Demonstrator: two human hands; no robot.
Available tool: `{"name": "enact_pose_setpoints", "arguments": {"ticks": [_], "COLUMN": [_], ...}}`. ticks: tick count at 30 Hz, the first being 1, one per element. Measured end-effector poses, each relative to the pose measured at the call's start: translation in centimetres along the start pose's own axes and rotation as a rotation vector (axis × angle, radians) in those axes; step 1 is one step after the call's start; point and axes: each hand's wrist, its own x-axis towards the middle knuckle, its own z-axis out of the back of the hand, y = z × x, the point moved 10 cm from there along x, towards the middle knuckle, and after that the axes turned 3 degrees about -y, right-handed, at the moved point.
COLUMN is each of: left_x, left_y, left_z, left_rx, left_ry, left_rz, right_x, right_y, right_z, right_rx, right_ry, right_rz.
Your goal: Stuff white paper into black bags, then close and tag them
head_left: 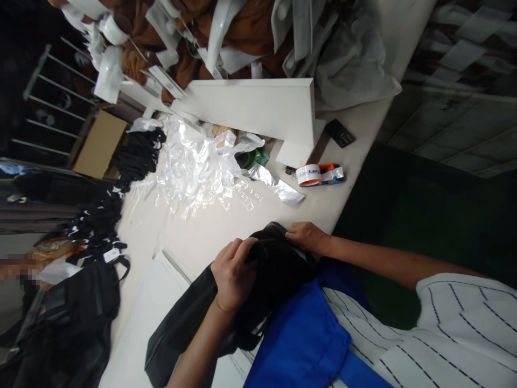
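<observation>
A black bag [181,318] lies across the near table edge, against my blue apron. My left hand [234,275] is closed over its upper part, fingers curled round the black fabric. Farther right, my right hand [307,237] pinches the bag's edge near its end. Dark folds between the two hands hide any opening. Under the bag is a stack of white sheets or boards [149,302]. Just beyond my right hand is a tape dispenser [319,175] in orange and blue, carrying a printed roll.
Clear plastic bags [194,167] are heaped mid-table beside a white stand [258,102]. A black remote-like object [340,133] lies near the table edge. Brown wrapped goods [242,32] pile up behind. At left are a black backpack [76,312] and a cardboard box [99,145].
</observation>
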Motion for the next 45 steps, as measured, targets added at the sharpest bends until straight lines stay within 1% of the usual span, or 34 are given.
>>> {"name": "enact_pose_setpoints", "arguments": {"ticks": [3, 5, 7, 10, 12, 13, 14, 16, 18, 20, 21, 23, 25, 26, 28, 30, 34, 37, 39, 42, 45], "left_x": [0.6, 0.9, 1.1, 1.5, 2.0, 2.4, 2.8, 3.8, 4.6, 5.3, 5.6, 6.0, 6.3, 6.5, 6.6, 6.8, 7.1, 7.3, 7.4, 7.5, 7.5], "left_y": [0.8, 1.1, 1.3, 1.9, 2.6, 3.2, 4.1, 6.4, 9.1, 11.7, 12.8, 14.3, 15.1, 15.2, 15.2, 15.0, 14.9, 15.4, 16.0, 16.8, 16.9], "left_z": [0.1, 0.0, -0.1, 0.5, 1.1, 1.5, 2.1, 3.4, 4.6, 4.8, 4.5, 3.4, 1.9, 1.2, -0.1, -1.1, -2.4, -2.6, -2.5, -2.2, -2.3], "left_rx": [0.030, 0.056, 0.066, 0.058, 0.046, 0.051, 0.068, 0.142, 0.250, 0.344, 0.386, 0.461, 0.523, 0.544, 0.562, 0.561, 0.557, 0.539, 0.517, 0.490, 0.478], "left_ry": [0.020, 0.032, 0.036, 0.015, 0.008, 0.002, -0.010, -0.058, -0.111, -0.112, -0.089, -0.018, 0.043, 0.065, 0.095, 0.116, 0.147, 0.151, 0.147, 0.146, 0.147], "left_rz": [0.011, 0.015, 0.024, 0.061, 0.101, 0.131, 0.170, 0.278, 0.397, 0.477, 0.495, 0.488, 0.440, 0.410, 0.355, 0.321, 0.305, 0.317, 0.325, 0.351, 0.366], "right_x": [-0.7, -2.2, -4.5, -8.2, -9.6, -9.8, -9.5, -7.9, -4.9, -1.1, 0.9, 4.6, 7.3, 8.1, 8.9, 9.1, 8.9, 9.0, 9.3, 9.4, 8.6], "right_y": [1.6, 2.3, 2.9, 4.3, 5.1, 5.2, 5.1, 4.0, 2.0, -0.5, -1.6, -3.2, -3.9, -4.1, -4.4, -4.8, -5.3, -5.7, -5.7, -4.9, -3.0], "right_z": [0.1, 0.2, 0.3, 1.2, 2.2, 2.8, 3.4, 4.5, 5.4, 5.4, 5.1, 4.2, 3.1, 2.6, 1.8, 1.1, 0.6, 0.8, 1.0, 1.0, 0.7], "right_rx": [-0.001, 0.021, 0.038, 0.085, 0.130, 0.145, 0.151, 0.135, 0.088, 0.036, 0.012, -0.031, -0.059, -0.066, -0.067, -0.054, 0.007, -0.001, -0.046, -0.118, -0.142], "right_ry": [0.073, 0.089, 0.079, -0.003, -0.085, -0.130, -0.173, -0.261, -0.325, -0.319, -0.284, -0.186, -0.100, -0.072, -0.039, -0.021, -0.050, -0.096, -0.100, -0.048, 0.033], "right_rz": [0.071, 0.071, 0.032, -0.064, -0.133, -0.170, -0.201, -0.250, -0.300, -0.342, -0.357, -0.344, -0.296, -0.275, -0.254, -0.249, -0.259, -0.267, -0.241, -0.155, -0.048]}}
